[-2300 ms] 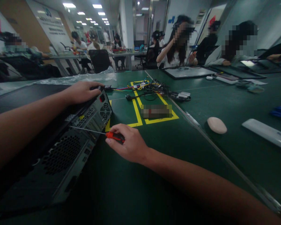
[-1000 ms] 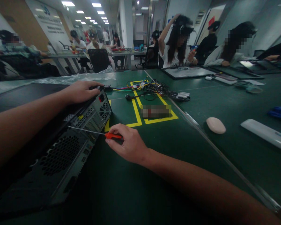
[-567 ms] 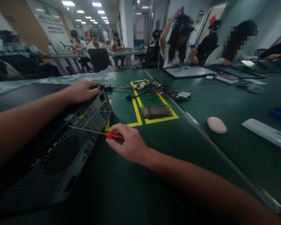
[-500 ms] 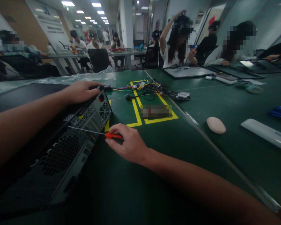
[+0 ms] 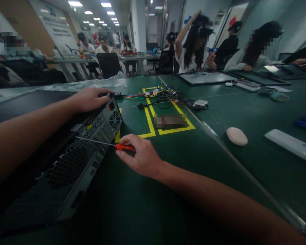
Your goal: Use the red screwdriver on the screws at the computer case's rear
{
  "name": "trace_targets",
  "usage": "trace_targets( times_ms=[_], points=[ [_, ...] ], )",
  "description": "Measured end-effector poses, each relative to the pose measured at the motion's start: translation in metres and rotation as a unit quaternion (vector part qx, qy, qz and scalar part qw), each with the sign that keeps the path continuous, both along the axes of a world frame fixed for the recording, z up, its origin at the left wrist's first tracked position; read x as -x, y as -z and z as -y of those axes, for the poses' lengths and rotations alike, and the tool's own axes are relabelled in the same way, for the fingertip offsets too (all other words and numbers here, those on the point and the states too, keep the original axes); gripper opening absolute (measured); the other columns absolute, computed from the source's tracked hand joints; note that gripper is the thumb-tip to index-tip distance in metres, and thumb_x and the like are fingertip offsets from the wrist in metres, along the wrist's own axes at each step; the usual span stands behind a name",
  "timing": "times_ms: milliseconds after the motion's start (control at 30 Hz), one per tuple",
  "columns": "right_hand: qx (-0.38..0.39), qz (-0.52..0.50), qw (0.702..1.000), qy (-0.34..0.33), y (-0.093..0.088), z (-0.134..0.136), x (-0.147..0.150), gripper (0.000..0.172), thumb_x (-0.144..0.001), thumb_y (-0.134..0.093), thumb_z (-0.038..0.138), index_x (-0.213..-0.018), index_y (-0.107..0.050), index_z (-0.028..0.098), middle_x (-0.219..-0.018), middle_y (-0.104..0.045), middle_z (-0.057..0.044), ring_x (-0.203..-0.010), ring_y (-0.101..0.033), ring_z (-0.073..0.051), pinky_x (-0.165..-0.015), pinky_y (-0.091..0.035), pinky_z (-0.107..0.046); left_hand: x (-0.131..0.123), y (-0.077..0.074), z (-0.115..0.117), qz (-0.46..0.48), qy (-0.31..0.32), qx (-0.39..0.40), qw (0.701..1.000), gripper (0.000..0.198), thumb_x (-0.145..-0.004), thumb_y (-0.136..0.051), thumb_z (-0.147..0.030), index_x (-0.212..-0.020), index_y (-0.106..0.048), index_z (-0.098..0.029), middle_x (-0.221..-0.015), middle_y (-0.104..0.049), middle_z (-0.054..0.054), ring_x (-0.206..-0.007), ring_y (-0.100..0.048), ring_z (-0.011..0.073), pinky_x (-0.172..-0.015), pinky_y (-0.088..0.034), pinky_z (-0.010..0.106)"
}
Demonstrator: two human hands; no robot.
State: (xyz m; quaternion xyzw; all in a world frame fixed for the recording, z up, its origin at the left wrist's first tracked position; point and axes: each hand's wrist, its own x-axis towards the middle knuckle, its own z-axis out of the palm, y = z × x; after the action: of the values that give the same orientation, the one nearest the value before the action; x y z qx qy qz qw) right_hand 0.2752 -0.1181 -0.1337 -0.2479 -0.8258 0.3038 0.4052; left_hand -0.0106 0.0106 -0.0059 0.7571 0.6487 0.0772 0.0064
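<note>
A black desktop computer case (image 5: 88, 160) lies on the left, its grey rear panel with vents and ports facing me. My left hand (image 5: 90, 99) rests over the top rear edge of the case, fingers stretched out and lying on it. In my right hand (image 5: 141, 156) is a screwdriver (image 5: 124, 147) with an orange handle, pinched between thumb and fingers. Its long thin shaft reaches left to the rear panel, near the upper edge above the big honeycomb vent. Whether the tip sits in a screw, I cannot tell.
Bundled cables (image 5: 168, 95) lie behind yellow tape marks (image 5: 151, 124) on the green table (image 5: 206, 153). A blurred-out object (image 5: 170, 120) sits inside one mark. Rightward are a pale rounded object (image 5: 236, 136) and a long white item (image 5: 290, 144). Several people work beyond.
The whole view has shifted very slightly. Both hands and the screwdriver keep the same places against the computer case.
</note>
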Motion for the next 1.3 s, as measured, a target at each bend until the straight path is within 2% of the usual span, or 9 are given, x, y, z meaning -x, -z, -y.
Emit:
trace_targets(
  times_ms=[400,633,867,1067,1300],
  points=[
    [-0.003,-0.006,1.000,-0.002,0.0039,-0.0014,0.0016,0.023,-0.113,-0.069,0.048,-0.120,-0.071,0.026,-0.119,-0.084,-0.008,-0.105,-0.079,-0.023,-0.095,-0.061,-0.040,-0.0005,0.0011,-0.0008,-0.012,-0.002,0.003,1.000,0.084,-0.105,-0.042,-0.057,-0.173,-0.070,-0.017,-0.160,-0.078,0.018,-0.145,-0.073,0.0420,-0.126,-0.054,0.055],
    [-0.001,-0.008,1.000,0.003,0.0024,-0.0006,0.0011,0.025,-0.113,-0.069,0.049,-0.120,-0.072,0.026,-0.118,-0.084,-0.007,-0.104,-0.078,-0.023,-0.094,-0.061,-0.039,-0.0043,0.0001,0.0030,-0.012,-0.015,-0.002,1.000,0.082,-0.105,-0.043,-0.057,-0.173,-0.071,-0.021,-0.160,-0.079,0.014,-0.143,-0.074,0.0402,-0.125,-0.055,0.052],
    [0.008,-0.009,1.000,0.006,0.0008,0.0008,-0.0003,0.028,-0.112,-0.071,0.052,-0.119,-0.073,0.025,-0.119,-0.084,-0.008,-0.107,-0.079,-0.024,-0.095,-0.062,-0.041,-0.0032,0.0012,0.0006,-0.008,-0.006,-0.007,1.000,0.084,-0.104,-0.043,-0.057,-0.172,-0.072,-0.018,-0.161,-0.079,0.014,-0.144,-0.074,0.0406,-0.126,-0.054,0.052],
    [0.005,-0.009,1.000,0.005,0.0018,0.0002,0.0002,0.029,-0.112,-0.070,0.052,-0.122,-0.074,0.024,-0.120,-0.084,-0.009,-0.107,-0.080,-0.024,-0.095,-0.062,-0.042,0.0023,0.0013,-0.0024,-0.007,0.005,-0.005,1.000,0.081,-0.105,-0.045,-0.058,-0.172,-0.073,-0.021,-0.158,-0.080,0.013,-0.141,-0.075,0.0415,-0.125,-0.055,0.054],
    [-0.012,-0.018,1.000,0.019,0.0032,-0.0003,0.0003,0.030,-0.112,-0.072,0.051,-0.122,-0.078,0.023,-0.117,-0.085,-0.008,-0.104,-0.079,-0.023,-0.093,-0.061,-0.039,-0.0015,0.0013,-0.0010,-0.017,-0.010,-0.004,1.000,0.081,-0.105,-0.044,-0.056,-0.172,-0.073,-0.019,-0.153,-0.082,0.015,-0.139,-0.076,0.0404,-0.122,-0.057,0.052]
  ],
)
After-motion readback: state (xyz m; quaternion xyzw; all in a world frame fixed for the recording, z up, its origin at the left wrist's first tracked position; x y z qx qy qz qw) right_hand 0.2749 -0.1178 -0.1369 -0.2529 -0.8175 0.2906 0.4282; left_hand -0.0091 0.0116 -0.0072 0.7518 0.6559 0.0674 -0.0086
